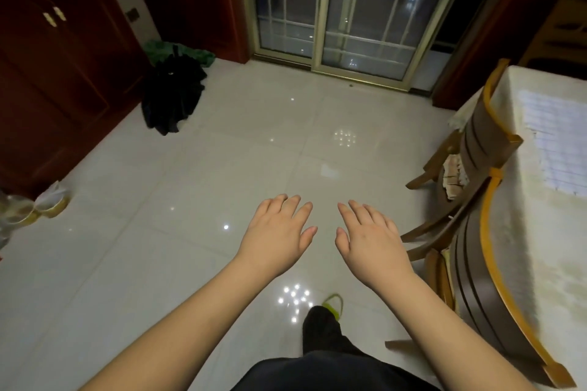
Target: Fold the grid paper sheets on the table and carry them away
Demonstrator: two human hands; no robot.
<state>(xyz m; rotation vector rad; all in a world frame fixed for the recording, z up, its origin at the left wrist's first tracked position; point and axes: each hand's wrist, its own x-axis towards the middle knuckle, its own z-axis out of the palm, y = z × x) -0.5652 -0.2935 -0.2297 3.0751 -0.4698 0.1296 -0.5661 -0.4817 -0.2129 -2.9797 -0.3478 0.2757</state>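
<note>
**Folding not yet begun**

While both arms reach out over the floor, the left hand (pixel 279 232) and right hand (pixel 370 238) hang released, fingers spread, holding nothing. Off to the right hand's far side, grid paper sheets (pixel 557 143) lie flat and unfolded on the bench (pixel 540 247), beyond two chairs (pixel 482 143). Folding and carrying both remain.

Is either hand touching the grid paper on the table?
Apart. The head view shows the left hand and right hand open over the floor, the grid paper far right.
</note>
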